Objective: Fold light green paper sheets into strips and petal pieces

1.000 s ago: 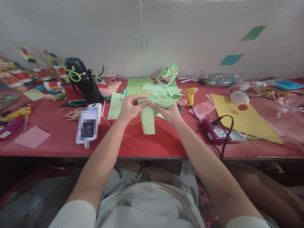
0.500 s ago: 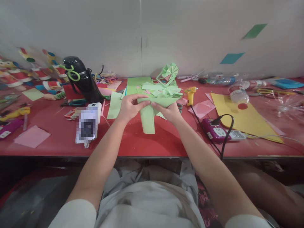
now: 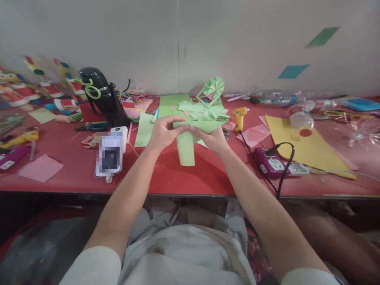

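Between my two hands is a light green sheet of paper (image 3: 186, 149), held above the red table with a fold along its upper edge and a flap hanging down. My left hand (image 3: 166, 132) pinches it from the left, thumb on the near side and fingers behind. From the right, my right hand (image 3: 211, 139) grips the same paper, its thumb close to the left thumb; most of its fingers are hidden. Just beyond lie green paper scraps (image 3: 196, 109) and a folded green paper wheel (image 3: 214, 88) standing upright.
A yellow glue gun (image 3: 240, 118) stands right of the scraps, its cord near a purple power strip (image 3: 270, 162). Yellow paper (image 3: 314, 152) and a plastic bottle (image 3: 299, 115) lie farther right. On the left are a phone (image 3: 109, 154), a black flask (image 3: 103, 99) and pink paper (image 3: 41, 168).
The view has shifted slightly. Both hands keep their hold on the green paper, with hardly any movement of the fingers.
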A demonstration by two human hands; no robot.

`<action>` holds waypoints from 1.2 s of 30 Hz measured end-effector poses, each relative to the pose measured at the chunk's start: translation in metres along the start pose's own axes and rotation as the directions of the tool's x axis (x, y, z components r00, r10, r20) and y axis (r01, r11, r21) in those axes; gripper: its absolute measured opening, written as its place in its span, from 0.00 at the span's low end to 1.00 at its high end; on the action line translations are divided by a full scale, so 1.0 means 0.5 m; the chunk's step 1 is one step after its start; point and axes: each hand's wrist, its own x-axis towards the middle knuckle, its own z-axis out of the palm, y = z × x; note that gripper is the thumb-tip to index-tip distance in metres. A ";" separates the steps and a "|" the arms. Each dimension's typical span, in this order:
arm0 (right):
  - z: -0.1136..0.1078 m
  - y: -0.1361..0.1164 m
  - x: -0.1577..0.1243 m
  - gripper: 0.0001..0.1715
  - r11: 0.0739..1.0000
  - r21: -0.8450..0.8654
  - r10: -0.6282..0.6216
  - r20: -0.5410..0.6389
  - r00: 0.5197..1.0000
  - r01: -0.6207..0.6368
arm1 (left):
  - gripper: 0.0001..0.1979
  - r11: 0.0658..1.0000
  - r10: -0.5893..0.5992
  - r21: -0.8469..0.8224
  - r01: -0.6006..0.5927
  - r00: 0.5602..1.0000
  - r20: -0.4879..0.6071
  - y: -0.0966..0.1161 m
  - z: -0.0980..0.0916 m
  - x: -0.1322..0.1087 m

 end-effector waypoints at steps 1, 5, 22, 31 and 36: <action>0.000 0.000 0.000 0.18 1.000 0.005 0.000 0.001 1.000 0.000 | 0.14 1.000 0.003 0.004 -0.003 1.000 -0.001 0.000 0.000 0.000; 0.002 -0.002 0.001 0.19 1.000 -0.010 0.010 -0.016 1.000 -0.010 | 0.14 1.000 0.009 -0.001 -0.009 1.000 -0.001 0.003 0.000 0.001; -0.008 0.000 0.002 0.15 0.996 -0.094 -0.012 -0.130 0.992 -0.001 | 0.18 0.952 -0.126 -0.267 0.148 0.987 0.098 -0.011 -0.008 0.004; -0.015 0.005 0.006 0.14 0.994 -0.101 0.036 -0.090 0.995 -0.045 | 0.17 0.981 -0.096 -0.163 0.107 0.993 0.072 -0.010 -0.022 0.001; -0.020 -0.004 0.008 0.16 0.994 -0.098 0.049 -0.033 0.998 -0.052 | 0.17 0.979 -0.085 -0.179 0.095 0.994 0.066 -0.007 -0.020 -0.002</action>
